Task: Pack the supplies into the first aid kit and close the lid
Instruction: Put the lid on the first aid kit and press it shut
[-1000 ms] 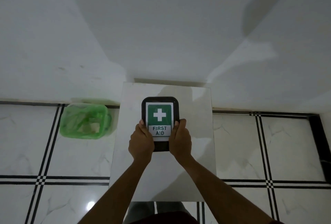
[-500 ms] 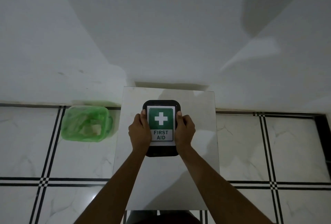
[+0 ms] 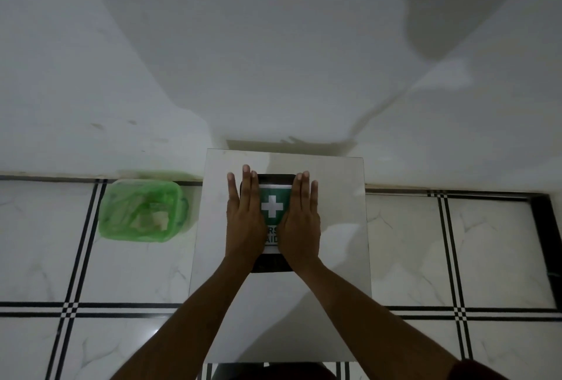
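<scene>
A black first aid kit [image 3: 272, 208] with a green label and white cross lies on a small white marble-topped table [image 3: 334, 227]. Its lid is down. My left hand [image 3: 244, 218] lies flat on the left side of the lid, fingers straight and pointing away from me. My right hand [image 3: 301, 221] lies flat on the right side in the same way. Both palms cover part of the "FIRST AID" lettering. No loose supplies show on the table.
A translucent green plastic box [image 3: 141, 211] with a lid and some pale contents sits on the tiled floor left of the table. A white wall [image 3: 273, 60] rises right behind the table. The floor has white tiles with black lines.
Both hands let go of the kit's sides and slid forward, and now lie flat on top of the lid with fingers stretched out. The kit sits slightly farther back on the table.
</scene>
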`<state>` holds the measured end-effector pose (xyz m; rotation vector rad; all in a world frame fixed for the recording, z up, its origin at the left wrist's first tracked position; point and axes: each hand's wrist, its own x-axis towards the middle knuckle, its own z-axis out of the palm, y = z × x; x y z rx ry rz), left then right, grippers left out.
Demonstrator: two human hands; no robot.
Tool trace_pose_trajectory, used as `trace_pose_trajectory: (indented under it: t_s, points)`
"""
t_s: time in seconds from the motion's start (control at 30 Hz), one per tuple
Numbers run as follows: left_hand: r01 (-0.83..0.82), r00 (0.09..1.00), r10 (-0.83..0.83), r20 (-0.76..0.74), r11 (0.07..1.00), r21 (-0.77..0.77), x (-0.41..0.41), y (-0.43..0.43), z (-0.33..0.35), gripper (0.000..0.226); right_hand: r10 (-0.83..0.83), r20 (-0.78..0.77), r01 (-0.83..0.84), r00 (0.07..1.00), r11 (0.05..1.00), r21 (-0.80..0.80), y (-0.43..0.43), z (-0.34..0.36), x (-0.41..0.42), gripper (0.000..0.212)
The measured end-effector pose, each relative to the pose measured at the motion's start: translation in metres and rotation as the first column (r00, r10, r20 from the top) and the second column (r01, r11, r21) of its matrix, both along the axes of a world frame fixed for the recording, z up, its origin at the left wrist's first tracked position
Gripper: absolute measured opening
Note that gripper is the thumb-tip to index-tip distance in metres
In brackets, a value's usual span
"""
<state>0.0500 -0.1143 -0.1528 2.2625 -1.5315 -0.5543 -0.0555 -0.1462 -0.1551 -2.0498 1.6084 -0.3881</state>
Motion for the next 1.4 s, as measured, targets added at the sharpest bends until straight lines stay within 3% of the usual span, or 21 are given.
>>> trace_pose_trajectory:
  t_s: [0.13,0.67,0.77,1.0,1.2,1.4]
  points:
    - [0.032,0.999,-0.032,-0.02,0.999,0.02,-0.001,-0.002,0.0,0.078,0.048,0.017,-0.048,0.999,0.998,0.027,-0.003,-0.003,-0.002,0.081]
    - [0.078,0.995,-0.077,-0.06,0.997,0.021,0.002,-0.003,0.003,0.078,0.147,-0.027,-0.146,0.989,0.989,0.018,-0.015,0.0,-0.007,0.076]
    - [0.062,0.993,-0.059,-0.102,0.998,0.024,0.004,-0.003,0.005,0.064,0.164,-0.08,-0.164,0.983,0.986,0.012,-0.016,0.007,-0.009,0.074]
    - [0.146,0.973,-0.164,0.164,0.983,0.114,0.005,0.026,0.012,0.06,0.25,-0.207,-0.262,0.946,0.965,-0.031,0.007,0.014,-0.026,0.068]
    - [0.143,0.975,-0.166,0.147,0.978,0.151,-0.004,0.039,0.01,0.072,0.196,-0.148,-0.204,0.969,0.978,-0.041,0.025,0.008,-0.024,0.059]
    - [0.114,0.987,-0.123,0.105,0.99,0.086,-0.005,0.034,0.006,0.058,0.202,-0.152,-0.213,0.967,0.975,-0.063,0.022,0.006,-0.024,0.058]
